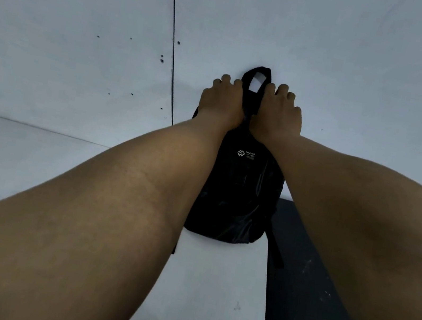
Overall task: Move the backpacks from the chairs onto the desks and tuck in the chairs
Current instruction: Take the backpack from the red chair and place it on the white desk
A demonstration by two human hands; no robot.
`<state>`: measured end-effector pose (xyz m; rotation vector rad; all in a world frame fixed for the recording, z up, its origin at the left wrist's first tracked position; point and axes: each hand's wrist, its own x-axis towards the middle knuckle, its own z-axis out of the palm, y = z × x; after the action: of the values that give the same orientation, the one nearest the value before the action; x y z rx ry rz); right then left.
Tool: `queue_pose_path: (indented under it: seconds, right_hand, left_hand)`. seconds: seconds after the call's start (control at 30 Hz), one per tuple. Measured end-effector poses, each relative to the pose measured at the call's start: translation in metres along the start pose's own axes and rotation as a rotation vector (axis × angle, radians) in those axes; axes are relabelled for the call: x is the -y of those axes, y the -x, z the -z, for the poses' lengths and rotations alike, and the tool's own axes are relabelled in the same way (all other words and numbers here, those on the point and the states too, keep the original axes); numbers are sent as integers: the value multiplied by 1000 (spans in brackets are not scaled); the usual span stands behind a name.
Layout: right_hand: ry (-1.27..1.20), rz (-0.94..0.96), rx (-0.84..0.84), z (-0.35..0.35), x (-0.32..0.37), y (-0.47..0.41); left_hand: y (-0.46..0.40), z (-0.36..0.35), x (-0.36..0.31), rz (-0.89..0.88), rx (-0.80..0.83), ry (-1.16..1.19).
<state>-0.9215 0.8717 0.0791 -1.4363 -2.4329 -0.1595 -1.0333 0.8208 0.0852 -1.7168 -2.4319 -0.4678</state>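
Note:
A black backpack (238,192) with a small white logo stands upright on a white desk (34,172), its back leaning against the white wall. Its carry handle sticks up at the top between my hands. My left hand (221,98) lies over the top left of the backpack and my right hand (279,110) over the top right, fingers curled over the upper edge on either side of the handle. Both forearms reach across the desk toward it. One black strap hangs down over the desk's right edge. No chair is in view.
A white wall (336,41) with a dark vertical seam (172,41) and small holes rises directly behind the desk. To the right of the desk's edge lies dark floor (317,317) speckled with white spots.

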Motion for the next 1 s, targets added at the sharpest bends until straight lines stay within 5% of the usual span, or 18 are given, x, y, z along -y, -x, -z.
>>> queue_pose_path:
  seconds: [0.4, 0.57, 0.73, 1.0]
  right_hand:
    - [-35, -8, 29, 9, 9, 33]
    - [-39, -29, 168, -8, 18, 77]
    - [-42, -37, 405, -44, 31, 148]
    - [-42, 3, 1018, -139, 52, 325]
  left_hand:
    - [34, 7, -1, -55, 83, 57]
    - [76, -14, 8, -93, 164, 75]
    - [146, -57, 26, -129, 403, 128]
    - [319, -114, 72, -69, 868, 37]
